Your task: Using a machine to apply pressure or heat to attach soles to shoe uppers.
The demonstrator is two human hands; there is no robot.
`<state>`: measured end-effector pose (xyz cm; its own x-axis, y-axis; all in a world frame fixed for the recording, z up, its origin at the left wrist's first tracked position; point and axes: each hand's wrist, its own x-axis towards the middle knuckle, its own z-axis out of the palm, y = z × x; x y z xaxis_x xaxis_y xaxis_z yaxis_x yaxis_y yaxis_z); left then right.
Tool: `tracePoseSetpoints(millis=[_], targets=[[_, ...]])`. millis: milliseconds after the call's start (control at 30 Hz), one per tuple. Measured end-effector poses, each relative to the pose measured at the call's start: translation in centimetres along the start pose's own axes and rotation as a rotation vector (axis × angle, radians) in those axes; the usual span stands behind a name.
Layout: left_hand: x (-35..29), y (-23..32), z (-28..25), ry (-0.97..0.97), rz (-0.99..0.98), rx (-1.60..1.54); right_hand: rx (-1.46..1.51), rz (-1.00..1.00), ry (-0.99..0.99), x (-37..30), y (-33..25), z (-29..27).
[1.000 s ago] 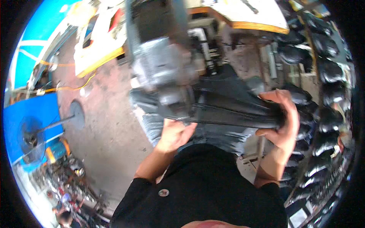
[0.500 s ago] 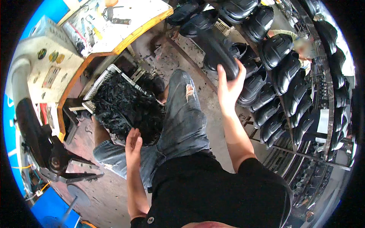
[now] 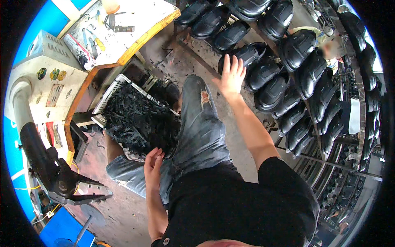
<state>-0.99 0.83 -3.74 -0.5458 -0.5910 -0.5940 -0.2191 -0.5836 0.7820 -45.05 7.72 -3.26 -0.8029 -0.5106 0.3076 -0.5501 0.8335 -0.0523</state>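
My right hand [image 3: 231,80] reaches to the shoe rack with its fingers spread, and the fingertips lie at the toe of a black shoe [image 3: 252,52]. That shoe sits in a row beside another black shoe [image 3: 232,36] and a further black shoe [image 3: 264,74]. Over my lap is my left hand [image 3: 153,164], fingers loosely extended and slightly bent, with nothing visible in it. Just ahead of it stands a white plastic crate [image 3: 108,92] heaped with black strips of scrap [image 3: 138,117].
A metal rack [image 3: 197,57] with several black shoes fills the right side; a person [image 3: 329,48] is partly visible behind it. To the left stand a worktable [image 3: 144,12] with tools, a grey machine box [image 3: 45,70] and a black-jawed arm [image 3: 61,181] near my left side.
The black shoe in my right hand has gone onto the rack, and the fingers have opened. My left hand has shifted slightly right and toward me.
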Motion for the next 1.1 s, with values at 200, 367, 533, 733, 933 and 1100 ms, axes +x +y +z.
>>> tracePoseSetpoints(millis=[200, 367, 533, 733, 933, 1100], targets=[[-0.1, 1.5, 1.3, -0.080, 0.032, 0.060, 0.365, -0.108, 0.445, 1.5, 8.6, 1.3], [0.3, 2.2, 1.8, -0.115, 0.122, 0.044, 0.953, 0.353, 0.562, 2.7, 11.5, -1.5], [0.2, 0.2, 1.1, -0.173, 0.168, -0.027, 0.933, 0.419, 0.535, -1.0, 10.2, -3.9], [-0.1, 2.2, 1.9, -0.199, 0.233, -0.097, 1.132, 0.279, 0.251, -11.6, 3.8, -13.3], [-1.7, 6.6, 0.9, -0.307, 0.532, -0.503, 2.159, 0.203, -0.405, -11.3, 0.0, -12.9], [-6.9, 11.8, 2.0, -0.161, 0.518, -0.518, 2.290, 0.097, -0.815, -10.0, 0.8, -8.3]])
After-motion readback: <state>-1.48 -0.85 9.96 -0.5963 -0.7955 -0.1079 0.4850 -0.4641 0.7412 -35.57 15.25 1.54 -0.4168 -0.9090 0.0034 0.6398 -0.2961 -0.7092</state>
